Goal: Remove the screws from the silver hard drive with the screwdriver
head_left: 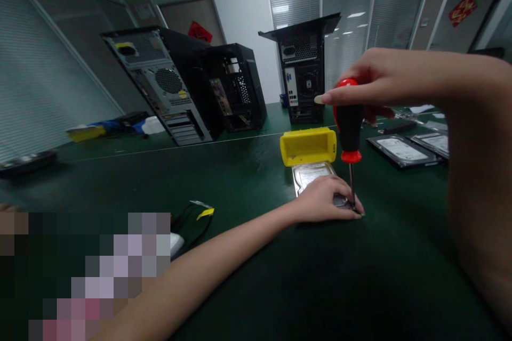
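Observation:
A silver hard drive lies on the dark green table, partly covered by my left hand. The fingers of that hand curl over the drive and grip its near right corner. Above it, my right hand is wrapped round the top of a red and black screwdriver. The screwdriver stands upright, its shaft pointing down. Its tip meets the drive's corner beside my left fingertips; any screw under it is too small to make out. Touching the drive's far edge is a yellow plastic bin, with tiny bits inside.
Several black computer cases, including a large tower and a smaller one, stand along the back. More hard drives lie at the right. A cable with a yellow tag rests left of my forearm. A blurred patch covers the lower left.

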The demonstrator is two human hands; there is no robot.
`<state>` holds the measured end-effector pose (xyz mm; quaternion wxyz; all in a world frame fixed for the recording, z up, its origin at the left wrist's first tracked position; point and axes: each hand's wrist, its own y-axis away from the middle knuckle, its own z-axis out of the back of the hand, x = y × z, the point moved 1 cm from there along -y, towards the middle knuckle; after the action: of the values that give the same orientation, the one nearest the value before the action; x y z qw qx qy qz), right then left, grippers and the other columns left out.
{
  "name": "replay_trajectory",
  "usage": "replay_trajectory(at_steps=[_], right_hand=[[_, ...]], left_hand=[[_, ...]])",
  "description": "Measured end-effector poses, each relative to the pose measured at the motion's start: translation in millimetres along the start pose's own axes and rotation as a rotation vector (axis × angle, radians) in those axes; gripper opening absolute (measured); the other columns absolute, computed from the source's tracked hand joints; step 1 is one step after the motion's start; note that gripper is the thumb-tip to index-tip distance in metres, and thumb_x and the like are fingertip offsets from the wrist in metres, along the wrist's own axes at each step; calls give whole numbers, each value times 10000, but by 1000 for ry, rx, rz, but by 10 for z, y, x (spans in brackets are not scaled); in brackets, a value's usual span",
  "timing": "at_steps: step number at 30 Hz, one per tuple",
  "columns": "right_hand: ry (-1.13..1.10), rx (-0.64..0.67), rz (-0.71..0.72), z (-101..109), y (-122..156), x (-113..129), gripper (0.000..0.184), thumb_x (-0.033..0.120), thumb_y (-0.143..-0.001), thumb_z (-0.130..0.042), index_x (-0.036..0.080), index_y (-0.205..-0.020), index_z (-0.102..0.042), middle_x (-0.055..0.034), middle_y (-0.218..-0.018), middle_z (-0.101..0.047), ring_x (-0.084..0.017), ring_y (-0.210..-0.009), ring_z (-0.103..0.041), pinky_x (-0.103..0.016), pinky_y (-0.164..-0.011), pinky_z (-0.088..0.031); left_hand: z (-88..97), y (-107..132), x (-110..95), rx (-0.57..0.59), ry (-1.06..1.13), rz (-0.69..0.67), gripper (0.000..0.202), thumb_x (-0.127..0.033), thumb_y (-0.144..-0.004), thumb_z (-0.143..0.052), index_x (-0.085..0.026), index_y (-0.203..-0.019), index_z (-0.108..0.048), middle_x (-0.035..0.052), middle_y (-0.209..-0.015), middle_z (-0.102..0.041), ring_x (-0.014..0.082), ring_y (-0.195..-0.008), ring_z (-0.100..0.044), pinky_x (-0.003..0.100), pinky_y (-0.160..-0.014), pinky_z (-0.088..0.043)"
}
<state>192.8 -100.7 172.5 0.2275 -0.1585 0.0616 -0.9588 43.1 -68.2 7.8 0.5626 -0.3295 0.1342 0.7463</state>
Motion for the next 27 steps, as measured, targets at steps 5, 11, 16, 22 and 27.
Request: replay_trajectory(at_steps=[5, 11, 16, 22, 27], right_hand=[[42, -35, -71, 4, 6, -21, 677, 749, -708, -392, 100, -719, -585, -56, -595, -522, -81, -475, -438, -235, -437, -340], [59, -50, -100, 8, 21, -21, 647, 730, -712, -412, 110, -746, -595, -65, -623, -546, -88, -490, -445, -235, -437, -331], [61, -61, -55, 0, 13, -14, 609, 693, -746, -410, 112, -722, -589, -61, -603, -538, -88, -483, -440, -237, -431, -327], [104, -123, -103, -31, -70, -72, 679, 749, -713, -381, 110, -667, -606, -42, -564, -512, -77, -433, -435, -227, -393, -328], [129, -159, -109, -27, -95, -81, 685, 760, -689, -394, 114, -659, -623, -24, -530, -505, -74, -402, -441, -216, -362, -332]], left_hand=[[19, 1, -9, 9, -33, -20, 154, -238, -777, -616, -141, -884, -670, 57, -935, -687, 140, -908, -598, 290, -905, -395], [13, 2, -5, 3, -39, -19, 147, -238, -780, -614, -148, -882, -669, 46, -935, -687, 134, -906, -592, 291, -913, -389], [9, 1, -2, 0, -40, -23, 146, -232, -780, -614, -148, -884, -673, 43, -939, -686, 132, -913, -588, 282, -922, -383], [12, -2, -20, 12, -55, 20, 143, -235, -778, -616, -158, -883, -675, 39, -943, -681, 141, -922, -588, 295, -909, -385], [6, 0, -10, 2, -61, 1, 146, -249, -776, -619, -163, -881, -672, 33, -942, -684, 135, -917, -584, 287, -914, -379]])
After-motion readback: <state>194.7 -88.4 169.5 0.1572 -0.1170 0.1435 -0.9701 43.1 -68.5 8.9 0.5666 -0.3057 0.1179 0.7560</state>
